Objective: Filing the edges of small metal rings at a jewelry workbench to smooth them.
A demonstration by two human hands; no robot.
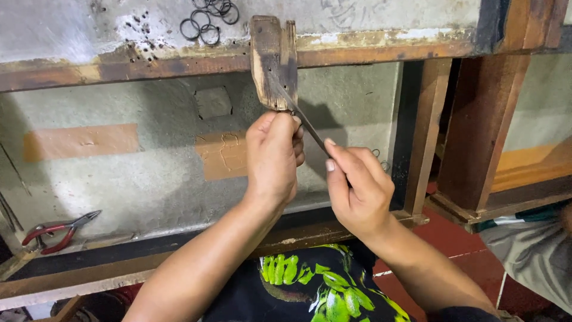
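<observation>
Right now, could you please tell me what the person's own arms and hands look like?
Both forearms are bare, with no sleeves, gloves, watch or rings visible. The left hand and right hand have short, unpainted nails. Below them shows a black garment with a bright green leaf print.

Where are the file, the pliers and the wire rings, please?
file (307, 122), head view, on the bare blade between peg and right hand.
pliers (56, 231), head view, on the red handles.
wire rings (202, 24), head view, on the middle of the cluster.
</observation>
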